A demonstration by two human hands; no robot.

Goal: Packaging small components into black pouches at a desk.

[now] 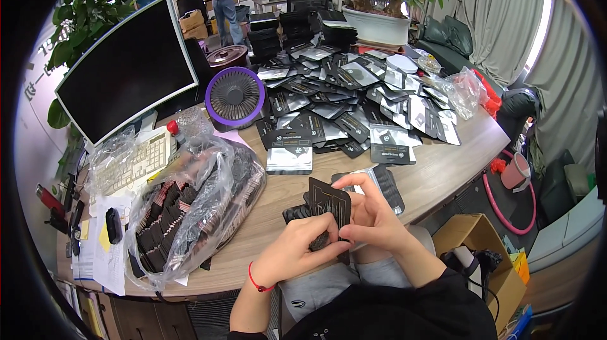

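A black flat packet with fine gold print (330, 204) stands upright between my two hands, above the table's near edge. My left hand (306, 239) is closed, its fingers curled against the packet's lower part, and a small dark thing shows under them that I cannot make out. On the packet's right edge, my right hand (374, 216) has its thumb and fingers bent around it. Just left of the packet lies a small stack of black pieces (295, 213), partly hidden. Beyond my right hand are several black and silver pouches (387, 187), lying flat.
A large heap of black and silver pouches (344, 122) covers the table's far part. To the left are a clear plastic bag of dark cards (196, 204), a purple-rimmed fan (236, 97), a keyboard (142, 160) and a monitor (129, 65). An open cardboard box (465, 239) stands right.
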